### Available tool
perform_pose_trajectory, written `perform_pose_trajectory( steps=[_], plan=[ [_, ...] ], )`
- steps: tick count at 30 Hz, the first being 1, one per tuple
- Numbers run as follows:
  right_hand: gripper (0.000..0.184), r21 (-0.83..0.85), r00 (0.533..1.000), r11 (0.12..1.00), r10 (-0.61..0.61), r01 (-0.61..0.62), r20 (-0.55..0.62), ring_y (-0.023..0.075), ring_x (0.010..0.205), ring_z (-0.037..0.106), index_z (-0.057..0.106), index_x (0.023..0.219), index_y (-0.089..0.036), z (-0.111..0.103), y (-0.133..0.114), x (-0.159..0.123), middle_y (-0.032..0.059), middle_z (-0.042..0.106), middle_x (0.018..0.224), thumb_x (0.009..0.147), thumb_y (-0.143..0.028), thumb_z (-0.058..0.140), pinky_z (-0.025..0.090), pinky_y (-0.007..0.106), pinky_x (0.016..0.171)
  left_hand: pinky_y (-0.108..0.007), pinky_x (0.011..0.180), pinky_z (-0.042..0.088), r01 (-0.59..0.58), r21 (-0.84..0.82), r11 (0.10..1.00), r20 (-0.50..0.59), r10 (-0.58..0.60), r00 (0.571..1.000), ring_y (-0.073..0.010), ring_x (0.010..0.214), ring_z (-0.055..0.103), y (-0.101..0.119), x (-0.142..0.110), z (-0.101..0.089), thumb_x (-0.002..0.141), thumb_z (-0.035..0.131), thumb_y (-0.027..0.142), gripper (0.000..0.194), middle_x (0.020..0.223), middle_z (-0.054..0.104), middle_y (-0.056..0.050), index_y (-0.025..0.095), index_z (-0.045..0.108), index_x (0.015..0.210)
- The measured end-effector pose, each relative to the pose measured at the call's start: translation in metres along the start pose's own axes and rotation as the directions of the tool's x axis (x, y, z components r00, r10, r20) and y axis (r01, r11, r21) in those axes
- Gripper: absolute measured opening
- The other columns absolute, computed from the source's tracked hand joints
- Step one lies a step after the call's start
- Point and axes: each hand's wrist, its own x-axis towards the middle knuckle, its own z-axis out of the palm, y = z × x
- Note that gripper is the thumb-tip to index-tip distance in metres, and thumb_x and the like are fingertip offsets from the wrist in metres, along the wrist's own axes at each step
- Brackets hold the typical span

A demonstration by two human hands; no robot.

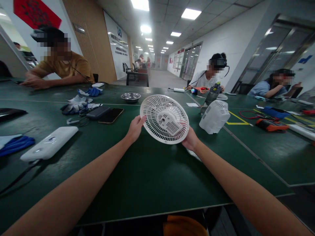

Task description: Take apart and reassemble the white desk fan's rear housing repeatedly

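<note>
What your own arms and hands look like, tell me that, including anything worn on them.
The left arm and right arm show no sleeves, watch, band or cable, and both taper towards the wrist. The left hand and right hand are ungloved; some fingers are hidden, so I can't rule out rings.

Green table; wood-slat wall panel; grey floor; lit ceiling panels; glass doors
</note>
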Motion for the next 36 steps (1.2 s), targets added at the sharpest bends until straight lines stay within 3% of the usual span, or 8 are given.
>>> perform_pose_trajectory(
  steps=[5,12,17,21,25,28,30,36],
  plan=[
    [0.039,0.068,0.988,0.988,0.132,-0.138,0.084,0.0256,0.095,0.070,0.066,0.101,-0.025,0.002,0.005,-0.002,0.0034,0.075,0.098,0.086,-0.059,0.051,0.058,0.044,0.082,-0.040,0.074,0.060,0.191,-0.289,0.938,0.014,-0.195,0.981,-0.0210,0.073,0.070,-0.006,-0.001,0.005,0.084,0.068,0.048,0.036,0.082,0.072,-0.008,0.013,0.067,0.093],
    [0.034,0.034,0.968,0.976,0.210,-0.217,0.135,0.0246,0.091,0.070,0.063,0.100,-0.025,0.002,0.008,0.000,0.0038,0.073,0.093,0.085,-0.055,0.056,0.059,0.043,0.080,-0.038,0.056,0.059,0.149,-0.121,0.981,-0.091,-0.160,0.983,-0.0223,0.060,0.069,0.006,-0.007,0.004,0.075,0.080,0.041,0.030,0.070,0.072,-0.007,0.013,0.071,0.081],
    [0.050,0.012,1.000,1.000,0.009,-0.009,0.017,0.0231,0.093,0.070,0.051,0.123,-0.029,0.006,0.008,0.003,0.0022,0.070,0.104,0.079,-0.048,0.067,0.058,0.045,0.084,-0.037,0.052,0.058,0.071,-0.018,0.997,-0.132,-0.072,0.989,-0.0229,0.058,0.069,0.012,-0.007,0.005,0.074,0.081,0.039,0.027,0.067,0.072,-0.007,0.013,0.073,0.080],
    [0.079,-0.228,0.972,0.963,-0.178,0.141,-0.151,0.0221,0.080,0.068,0.033,0.140,-0.030,-0.013,0.006,0.015,0.0009,0.067,0.099,0.073,-0.047,0.071,0.057,0.045,0.080,-0.037,0.052,0.058,0.050,0.051,0.997,-0.149,-0.042,0.988,-0.0236,0.058,0.069,0.016,-0.007,0.005,0.074,0.081,0.039,0.026,0.066,0.072,-0.006,0.014,0.074,0.079],
    [0.087,-0.619,0.881,0.779,-0.358,0.099,-0.310,0.0234,0.074,0.063,0.028,0.145,-0.025,-0.054,-0.006,0.023,0.0044,0.063,0.097,0.073,-0.052,0.070,0.055,0.049,0.080,-0.038,0.054,0.060,0.048,0.090,0.995,-0.113,-0.038,0.993,-0.0243,0.060,0.071,0.018,-0.008,0.003,0.075,0.080,0.038,0.025,0.069,0.073,-0.007,0.015,0.074,0.081],
    [0.082,-0.907,0.831,0.422,-0.506,0.004,-0.232,0.0299,0.094,0.060,0.042,0.139,-0.024,-0.082,-0.012,0.025,0.0108,0.057,0.110,0.067,-0.044,0.075,0.048,0.052,0.093,-0.040,0.056,0.061,0.089,0.067,0.994,-0.115,-0.080,0.990,-0.0254,0.063,0.072,0.016,-0.008,0.001,0.075,0.080,0.038,0.026,0.073,0.074,-0.009,0.014,0.074,0.084],
    [0.079,-0.961,0.831,0.271,-0.520,-0.057,-0.196,0.0326,0.103,0.057,0.045,0.138,-0.024,-0.093,-0.012,0.026,0.0133,0.052,0.115,0.067,-0.040,0.075,0.047,0.051,0.094,-0.041,0.057,0.062,0.141,0.033,0.990,-0.127,-0.135,0.983,-0.0263,0.064,0.072,0.014,-0.006,-0.001,0.075,0.081,0.037,0.027,0.076,0.074,-0.011,0.013,0.074,0.086],
    [0.058,-0.991,0.834,0.113,-0.538,-0.070,-0.121,0.0339,0.112,0.051,0.055,0.129,-0.023,-0.093,-0.017,0.028,0.0142,0.048,0.115,0.074,-0.035,0.068,0.043,0.051,0.099,-0.040,0.060,0.061,0.224,-0.006,0.975,-0.156,-0.222,0.962,-0.0254,0.067,0.072,0.009,-0.002,-0.007,0.073,0.083,0.035,0.028,0.080,0.075,-0.013,0.011,0.074,0.087]
  ],
)
